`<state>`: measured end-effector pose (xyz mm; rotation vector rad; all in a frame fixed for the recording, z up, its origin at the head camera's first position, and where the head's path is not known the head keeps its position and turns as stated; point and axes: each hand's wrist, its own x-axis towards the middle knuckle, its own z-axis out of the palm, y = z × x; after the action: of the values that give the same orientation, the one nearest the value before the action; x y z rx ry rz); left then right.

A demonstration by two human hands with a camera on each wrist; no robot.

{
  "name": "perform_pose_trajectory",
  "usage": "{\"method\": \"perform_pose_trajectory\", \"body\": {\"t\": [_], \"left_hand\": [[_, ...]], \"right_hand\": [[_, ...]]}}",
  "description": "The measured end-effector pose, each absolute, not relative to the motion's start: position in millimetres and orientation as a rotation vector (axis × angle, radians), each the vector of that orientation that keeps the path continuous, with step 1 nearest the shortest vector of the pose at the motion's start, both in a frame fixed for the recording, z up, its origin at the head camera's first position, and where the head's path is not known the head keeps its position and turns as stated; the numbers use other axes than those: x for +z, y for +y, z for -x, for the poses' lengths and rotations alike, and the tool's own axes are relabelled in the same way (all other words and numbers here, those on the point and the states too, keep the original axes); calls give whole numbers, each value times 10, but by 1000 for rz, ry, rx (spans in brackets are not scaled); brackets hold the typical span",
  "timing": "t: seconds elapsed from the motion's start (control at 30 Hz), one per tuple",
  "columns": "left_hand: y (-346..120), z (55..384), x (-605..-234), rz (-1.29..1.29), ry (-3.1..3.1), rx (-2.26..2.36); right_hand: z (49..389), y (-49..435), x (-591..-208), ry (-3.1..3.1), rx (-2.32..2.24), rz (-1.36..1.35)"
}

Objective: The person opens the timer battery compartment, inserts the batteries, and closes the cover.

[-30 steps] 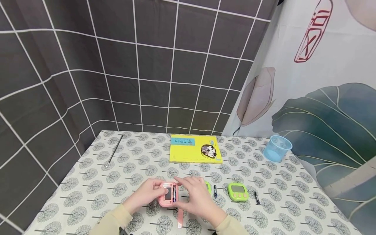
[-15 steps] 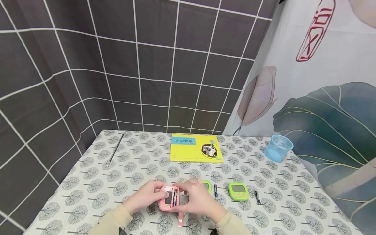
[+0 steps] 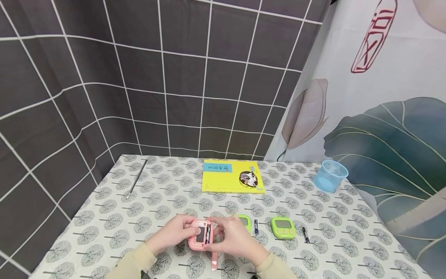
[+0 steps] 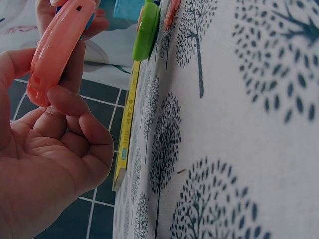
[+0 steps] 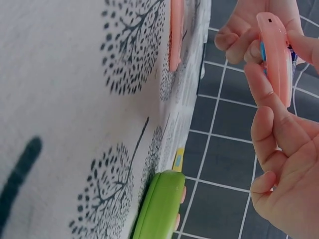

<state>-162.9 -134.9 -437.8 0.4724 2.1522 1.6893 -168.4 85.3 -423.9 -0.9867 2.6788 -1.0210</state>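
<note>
A pink timer [image 3: 198, 235] is held above the table with its back up; a dark panel and an uncovered battery slot show there. A dark battery [image 3: 208, 234] lies in that slot along the right side. My left hand [image 3: 175, 231] grips the timer's left edge, thumb on top and fingers beneath. My right hand [image 3: 235, 237] holds the right edge, its thumb and index finger near the two ends of the battery. In the right wrist view, fingers of the right hand [image 5: 294, 149] touch the pink shell [image 5: 276, 59]. Under the timer lies a pink strip-shaped cover [image 3: 214, 260].
Beside my right hand lies a partly hidden green timer [image 3: 245, 223], with another green timer [image 3: 283, 228] further right. Two loose batteries, one [image 3: 256, 227] between them and one [image 3: 305, 235] beyond. Behind are a yellow book [image 3: 223, 184], a blue basket [image 3: 329, 180] and a thin rod [image 3: 138, 176].
The pink timer has tilted and shifted slightly, with both hands still on it. My right hand's fingers have moved a little, exposing more of the nearer green timer. The battery stays in the slot.
</note>
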Motion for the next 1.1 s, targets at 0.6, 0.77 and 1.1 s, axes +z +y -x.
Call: {"method": "perform_pose_trajectory", "body": {"t": [0.6,0.77,1.1], "left_hand": [[-1319,1606,-4351,-448,2150,1739],[-1311,1598,-4345,-432,2149,1749],[-1320,1611,-4356,-444,2152,1750]], "right_hand": [[1678,858,-4217,2371,-1340,725],[1678,844,-4225,2351,-1374,674],[1674,853,-4243,2291,-1443,673]]}}
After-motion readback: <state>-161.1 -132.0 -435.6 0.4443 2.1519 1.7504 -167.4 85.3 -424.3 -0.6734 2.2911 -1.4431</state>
